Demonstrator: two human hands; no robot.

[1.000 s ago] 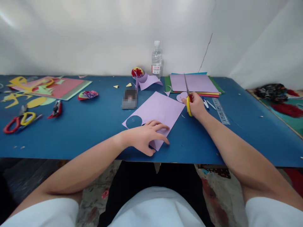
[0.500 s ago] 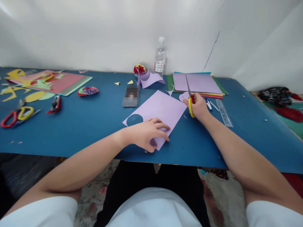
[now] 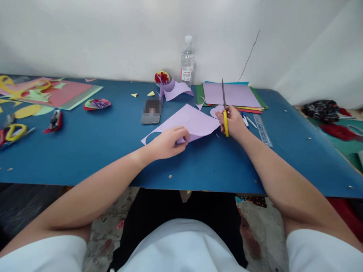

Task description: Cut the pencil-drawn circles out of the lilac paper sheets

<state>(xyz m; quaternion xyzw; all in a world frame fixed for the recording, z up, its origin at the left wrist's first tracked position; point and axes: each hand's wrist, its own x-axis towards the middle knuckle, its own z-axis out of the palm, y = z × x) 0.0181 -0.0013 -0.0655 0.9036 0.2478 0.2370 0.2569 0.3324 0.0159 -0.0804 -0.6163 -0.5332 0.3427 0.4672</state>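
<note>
My left hand [image 3: 172, 142] is closed on the near corner of a sheet of purple paper [image 3: 187, 120], which is lifted and curled there. A round hole is cut near the sheet's left corner, partly behind my wrist. In my right hand [image 3: 233, 122] is a pair of scissors [image 3: 226, 121] with yellow and red handles, its blades together and pointing away from me. Beside the right fingers lies a purple paper circle [image 3: 216, 111]. Small purple offcuts [image 3: 200, 104] rest just behind it.
Behind are a water bottle [image 3: 187, 62], a stack of coloured paper [image 3: 232, 94] and a phone-like object [image 3: 151, 113]. A ruler [image 3: 263, 130] and pens lie right. Leftward are a folded paper piece [image 3: 96, 104], red-handled pliers-like tool [image 3: 55, 121], more scissors [image 3: 16, 132] and paper scraps.
My left hand has gone from lying spread on the purple sheet to gripping its near corner and lifting it. The scissors stay in my right hand. The view has shifted slightly.
</note>
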